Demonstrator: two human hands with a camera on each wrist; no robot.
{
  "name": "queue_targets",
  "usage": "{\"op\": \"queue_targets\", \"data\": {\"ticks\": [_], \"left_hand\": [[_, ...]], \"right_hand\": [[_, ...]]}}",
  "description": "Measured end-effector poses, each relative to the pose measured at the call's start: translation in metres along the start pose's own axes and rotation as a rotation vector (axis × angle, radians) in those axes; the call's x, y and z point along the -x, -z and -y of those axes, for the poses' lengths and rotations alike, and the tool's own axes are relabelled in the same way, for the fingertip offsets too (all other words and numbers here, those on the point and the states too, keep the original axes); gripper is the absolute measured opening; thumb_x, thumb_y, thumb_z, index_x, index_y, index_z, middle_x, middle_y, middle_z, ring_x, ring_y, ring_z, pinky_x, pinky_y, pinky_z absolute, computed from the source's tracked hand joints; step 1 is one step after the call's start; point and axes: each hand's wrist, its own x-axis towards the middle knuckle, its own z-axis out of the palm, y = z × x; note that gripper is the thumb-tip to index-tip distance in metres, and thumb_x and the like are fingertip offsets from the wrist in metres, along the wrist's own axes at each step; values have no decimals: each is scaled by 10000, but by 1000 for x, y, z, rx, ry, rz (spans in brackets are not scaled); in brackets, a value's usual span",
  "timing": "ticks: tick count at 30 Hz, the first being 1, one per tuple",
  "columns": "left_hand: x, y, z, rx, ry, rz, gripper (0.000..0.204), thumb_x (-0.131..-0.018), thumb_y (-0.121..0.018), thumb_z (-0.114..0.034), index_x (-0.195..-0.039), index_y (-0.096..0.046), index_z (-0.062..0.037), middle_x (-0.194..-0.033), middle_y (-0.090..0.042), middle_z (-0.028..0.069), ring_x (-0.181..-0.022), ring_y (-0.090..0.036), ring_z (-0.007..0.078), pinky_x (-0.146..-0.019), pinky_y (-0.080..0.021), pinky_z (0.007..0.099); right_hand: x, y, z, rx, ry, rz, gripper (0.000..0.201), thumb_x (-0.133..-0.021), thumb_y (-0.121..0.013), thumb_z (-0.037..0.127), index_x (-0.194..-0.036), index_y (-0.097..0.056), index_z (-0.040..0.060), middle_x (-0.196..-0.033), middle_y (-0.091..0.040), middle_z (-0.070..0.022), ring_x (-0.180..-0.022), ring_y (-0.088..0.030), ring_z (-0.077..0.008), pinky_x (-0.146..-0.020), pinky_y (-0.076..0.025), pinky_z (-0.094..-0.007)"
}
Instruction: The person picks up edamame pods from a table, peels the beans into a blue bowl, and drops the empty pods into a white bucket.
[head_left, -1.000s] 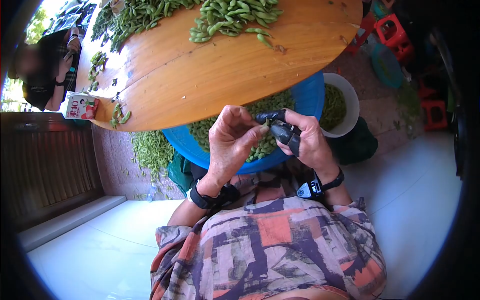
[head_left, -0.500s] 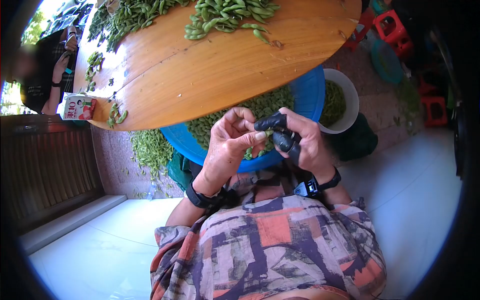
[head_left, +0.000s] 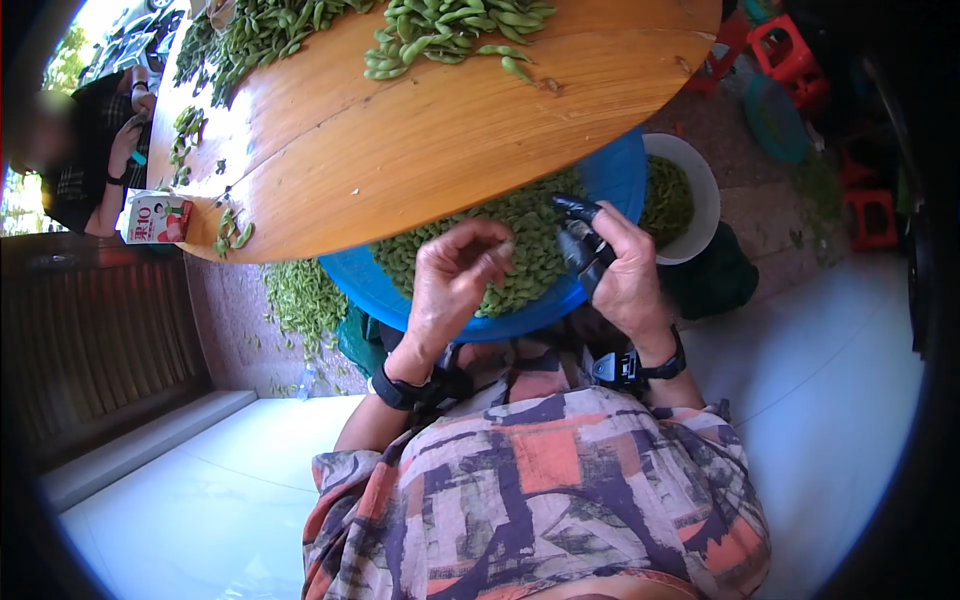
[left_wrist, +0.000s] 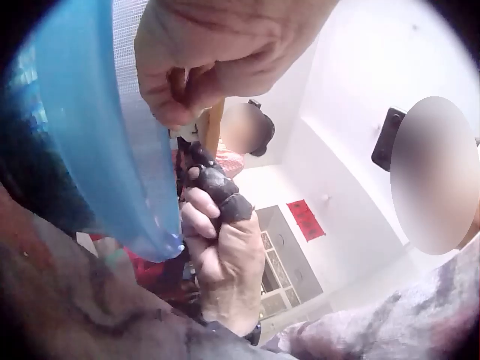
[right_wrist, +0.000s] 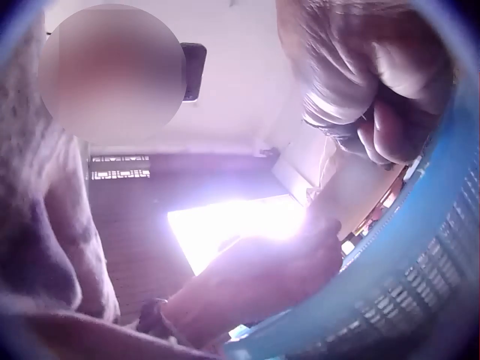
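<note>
Over the blue basin (head_left: 618,180), which holds many shelled green beans (head_left: 535,265), both hands hover apart. On the left, the left hand (head_left: 448,285) has its fingers curled and its thumb tip close to the index finger; I cannot tell whether something small is between them. Black covers wrap the thumb and index finger of the right hand (head_left: 632,270), whose tips stand apart with no pod visible between them. The left wrist view shows the left hand (left_wrist: 225,52) above the basin's mesh side (left_wrist: 139,112), with the right hand (left_wrist: 225,255) beyond.
Green bean pods (head_left: 450,30) lie heaped on the wooden table (head_left: 420,140), near a drink carton (head_left: 157,218). A white bucket (head_left: 705,190) stands right of the basin; empty-looking pods (head_left: 300,300) cover floor at left. Another person (head_left: 90,150) is at the far left.
The hands were together with a small green pod between their fingertips. They have since separated, the right hand moving rightward, and the pod no longer shows between them.
</note>
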Motion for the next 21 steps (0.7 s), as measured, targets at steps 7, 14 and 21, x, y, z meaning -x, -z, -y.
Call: {"op": "queue_targets", "data": {"ticks": [7,14,21], "left_hand": [[14,-35,-20,-102,-83,44,352,-801,-656,112,-1127,-572,5,-968,-656,79,-790,-645,119,-677,-541,259],[30,-29,3,-1359,-658,433,321,-737,-709,-228,-918,-575,1,-854,-544,114,-813,-570,276,-694,-483,367],[31,-18,5,-1436,-843,514,154,-734,-594,-147,-796,-511,-34,-744,-479,78,-700,-536,229,-609,-446,356]], "right_hand": [[11,7,-3,-144,-184,-40,176,-823,-613,80,-963,-613,-25,-843,-575,-128,-748,-594,-231,-685,-464,-312],[10,88,-48,504,-142,-393,272,-792,-594,-27,-1063,-596,-20,-957,-634,-225,-880,-634,-395,-784,-500,-392],[21,96,-55,502,-213,-386,308,-751,-543,-70,-1051,-611,-54,-912,-653,-233,-866,-662,-353,-780,-509,-390]]}}
